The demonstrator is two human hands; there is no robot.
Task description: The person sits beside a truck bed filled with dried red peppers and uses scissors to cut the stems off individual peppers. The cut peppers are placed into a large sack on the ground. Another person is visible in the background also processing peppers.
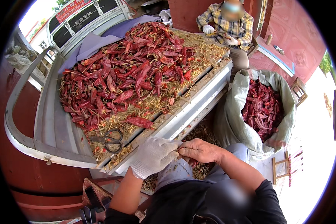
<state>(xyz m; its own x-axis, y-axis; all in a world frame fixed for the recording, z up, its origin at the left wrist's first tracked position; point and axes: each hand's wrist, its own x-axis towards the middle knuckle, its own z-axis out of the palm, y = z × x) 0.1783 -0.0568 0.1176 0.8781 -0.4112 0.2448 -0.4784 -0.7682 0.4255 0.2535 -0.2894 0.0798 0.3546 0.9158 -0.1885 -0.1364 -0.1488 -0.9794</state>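
My left hand [156, 154], in a pale knit glove, and my bare right hand [200, 150] meet above my lap, just off the edge of the truck bed. Pinched between their fingers is a dried red chili pepper [194, 162], mostly hidden by the right hand. The left fingertips close at what looks like its stem end. Beyond my hands a large heap of dried red chili peppers [123, 75] covers the bed. One loose pepper [139, 122] lies near the bed's edge. Black-handled scissors [113, 141] rest on the bed to the left of my gloved hand.
A woven sack [231, 112] with a rolled rim, holding dried peppers [263, 109], stands at right. Chaff and stems [210, 46] litter the bed [182, 117]. Another person [229, 28] sits at the far corner, wearing gloves. A wooden stool [281, 168] stands right; metal side rail [16, 134] at left.
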